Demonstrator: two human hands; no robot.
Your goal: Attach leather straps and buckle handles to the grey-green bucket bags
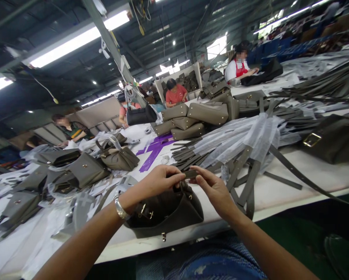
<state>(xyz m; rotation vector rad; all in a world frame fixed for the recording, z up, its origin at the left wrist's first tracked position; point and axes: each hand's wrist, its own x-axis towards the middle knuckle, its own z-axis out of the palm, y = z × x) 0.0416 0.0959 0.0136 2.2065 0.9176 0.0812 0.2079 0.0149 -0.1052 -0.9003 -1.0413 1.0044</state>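
An olive-grey handbag (pixel 174 223) lies on the table's near edge, its top open and gold buckle hardware showing at its left side. Above the bag, my left hand (pixel 164 178) pinches one end of a short olive-grey strap (pixel 191 174) between thumb and fingers. The strap's other end is in the fingers of my right hand (pixel 212 188), closed from the right side. Where the strap joins the bag is partly hidden by my fingers.
Finished-looking handbags (pixel 89 173) crowd the table at left, and more bags (pixel 207 112) are piled behind. Plastic-wrapped straps (pixel 244 136) spread to the right beside another buckled bag (pixel 337 136). Purple strips (pixel 155 153) lie mid-table. Several co-workers (pixel 176 93) sit beyond.
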